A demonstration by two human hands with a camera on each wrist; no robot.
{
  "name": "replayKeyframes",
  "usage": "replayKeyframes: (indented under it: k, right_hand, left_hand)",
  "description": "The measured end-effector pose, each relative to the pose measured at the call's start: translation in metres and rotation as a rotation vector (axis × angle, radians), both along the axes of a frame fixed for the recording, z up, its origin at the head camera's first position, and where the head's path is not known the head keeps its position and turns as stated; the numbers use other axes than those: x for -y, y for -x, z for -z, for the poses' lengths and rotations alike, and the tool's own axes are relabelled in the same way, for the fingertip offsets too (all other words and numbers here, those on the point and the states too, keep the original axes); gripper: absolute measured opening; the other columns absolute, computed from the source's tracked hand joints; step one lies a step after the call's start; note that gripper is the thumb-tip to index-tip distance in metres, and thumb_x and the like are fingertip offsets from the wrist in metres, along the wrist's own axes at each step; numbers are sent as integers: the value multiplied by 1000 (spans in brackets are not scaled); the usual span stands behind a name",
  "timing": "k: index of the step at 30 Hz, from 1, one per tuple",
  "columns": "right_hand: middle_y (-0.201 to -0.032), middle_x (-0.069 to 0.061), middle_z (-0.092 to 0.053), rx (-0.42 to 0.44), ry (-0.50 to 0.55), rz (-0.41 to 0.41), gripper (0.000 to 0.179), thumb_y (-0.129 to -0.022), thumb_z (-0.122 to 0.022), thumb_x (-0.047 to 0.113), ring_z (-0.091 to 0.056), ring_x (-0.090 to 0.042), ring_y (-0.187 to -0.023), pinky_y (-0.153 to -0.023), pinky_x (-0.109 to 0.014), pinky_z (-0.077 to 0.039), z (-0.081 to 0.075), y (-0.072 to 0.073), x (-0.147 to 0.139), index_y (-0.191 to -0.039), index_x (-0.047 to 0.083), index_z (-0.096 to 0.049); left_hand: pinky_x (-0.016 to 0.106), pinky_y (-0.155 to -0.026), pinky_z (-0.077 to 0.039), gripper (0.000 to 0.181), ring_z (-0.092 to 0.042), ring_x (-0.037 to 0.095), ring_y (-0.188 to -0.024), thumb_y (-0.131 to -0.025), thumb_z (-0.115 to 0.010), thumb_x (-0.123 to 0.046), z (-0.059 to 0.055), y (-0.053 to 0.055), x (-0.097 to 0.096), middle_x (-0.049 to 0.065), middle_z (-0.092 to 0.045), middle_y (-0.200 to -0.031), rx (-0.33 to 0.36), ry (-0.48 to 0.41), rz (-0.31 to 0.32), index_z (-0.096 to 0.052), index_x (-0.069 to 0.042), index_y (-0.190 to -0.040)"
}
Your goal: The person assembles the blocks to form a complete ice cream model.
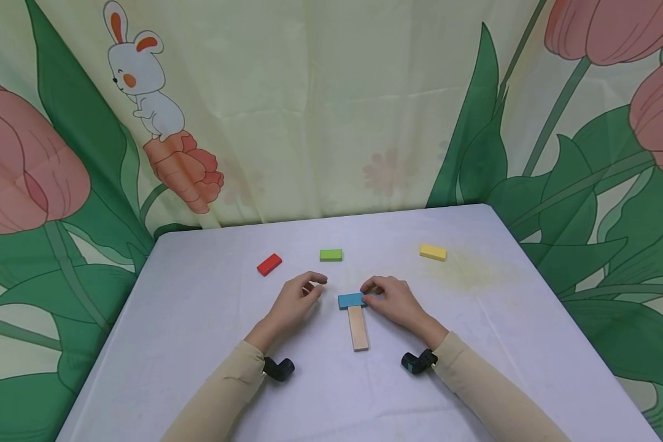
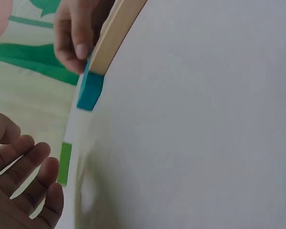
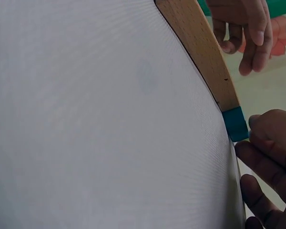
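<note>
A blue block [image 1: 350,301] lies crosswise at the far end of a plain wooden block [image 1: 358,329], and together they form a T on the table. At the blue block's right end is my right hand [image 1: 398,302], its thumb and forefinger pinching that end. The right wrist view shows the thumb against the blue block [image 3: 235,125], with the other fingers below it. My left hand [image 1: 294,301] hovers left of the blue block, apart from it. Its fingers [image 2: 35,169] are relaxed and loosely bent, holding nothing.
Farther back on the white-covered table [image 1: 199,331] lie a red block [image 1: 269,264], a green block [image 1: 331,255] and, to the right, a yellow block [image 1: 433,252]. A printed curtain [image 1: 309,110] hangs behind the table's back edge.
</note>
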State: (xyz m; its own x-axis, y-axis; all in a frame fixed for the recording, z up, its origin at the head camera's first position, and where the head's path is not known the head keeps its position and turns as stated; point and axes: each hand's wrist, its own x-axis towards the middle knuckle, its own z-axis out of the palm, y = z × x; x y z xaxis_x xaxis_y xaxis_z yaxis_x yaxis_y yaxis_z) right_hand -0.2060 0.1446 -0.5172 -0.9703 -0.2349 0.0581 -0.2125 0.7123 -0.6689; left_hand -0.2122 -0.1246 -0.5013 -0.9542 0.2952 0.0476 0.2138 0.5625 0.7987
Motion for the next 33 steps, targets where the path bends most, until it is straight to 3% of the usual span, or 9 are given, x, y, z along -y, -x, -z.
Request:
replayKeyframes:
  k: [8,17,26,33]
  right_hand:
    - [-108,8,-74,4,25,-12,15,-95,-74,25,-62,-16,-104,-94,-45,-49,-2,-1,-2,-110,24,-75]
    - [-109,8,-74,15,38,-19,16,-95,-74,25,-62,-16,-104,-94,-44,-50,-2,-1,-3,-112,23,-75]
    - [-111,7,-73,28,50,-5,17,-96,-74,26,-62,-16,-103,-93,-42,-50,-3,-2,-2,-112,23,-74]
    - [-111,6,-73,22,67,-2,18,-96,-72,25,-63,-15,-102,-91,-41,-51,-5,-3,-2,-113,20,-74]
  left_hand:
    - [31,-79,-53,28,-62,19,-101,-102,-60,-18,-9,15,28,2,-72,-121,-60,15,-112,-69,-10,-127]
    - [30,-77,-48,28,-60,22,-95,-98,-63,-15,-6,27,55,7,-72,-118,-101,37,-224,-69,-7,-124]
    - [34,-75,-44,26,-55,24,-88,-96,-64,-14,-5,32,69,11,-64,-102,-119,51,-372,-68,-6,-121]
    - [34,-72,-43,30,-55,26,-88,-95,-62,-13,-4,34,80,14,-61,-112,-111,70,-465,-65,-4,-124]
